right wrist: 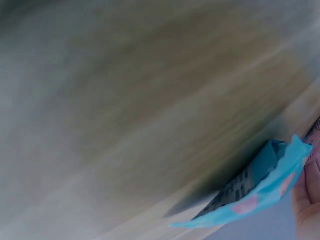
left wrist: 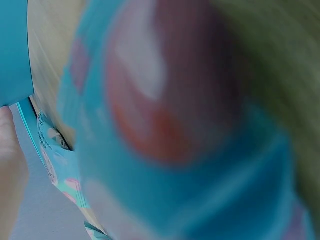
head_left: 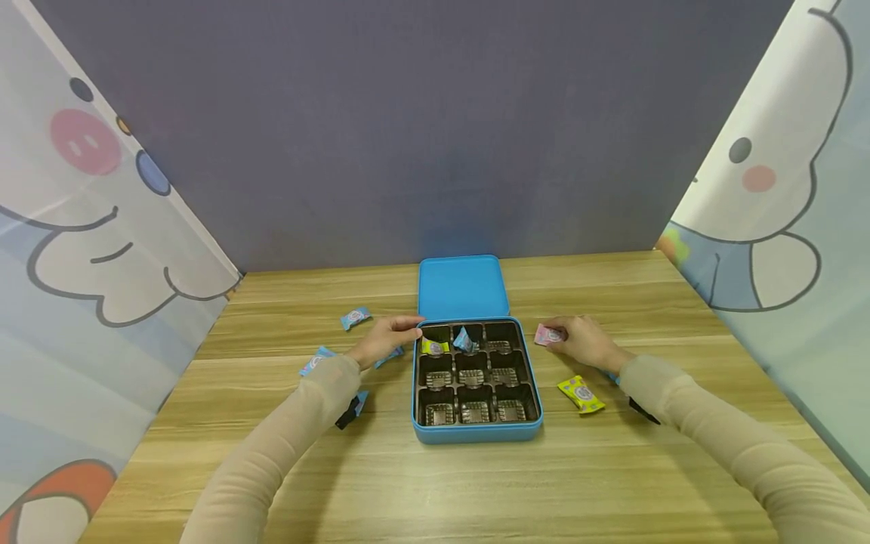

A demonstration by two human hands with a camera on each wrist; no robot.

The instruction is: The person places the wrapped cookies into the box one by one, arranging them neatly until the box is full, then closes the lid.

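Note:
A blue tin [head_left: 476, 433] stands open, its dark tray divided into compartments. In the back row, a yellow wrapped candy [head_left: 435, 347] lies in the left compartment and a blue wrapped candy [head_left: 465, 341] in the middle one. My left hand [head_left: 384, 341] rests its fingertips on the tin's back left rim, fingers fairly straight. To the right of the tin, my right hand [head_left: 583, 341] pinches a pink wrapped candy [head_left: 544, 335] close over the table. Only part of that hand [right wrist: 305, 200] shows in the right wrist view, beyond a blue wrapped candy [right wrist: 255, 195].
The blue lid [head_left: 462, 287] lies behind the tin. Several blue candies are around my left arm, one farther back [head_left: 356, 317]. A yellow candy [head_left: 581, 394] lies right of the tin, near my right wrist. A grey panel [head_left: 435, 136] borders the wooden table at the back.

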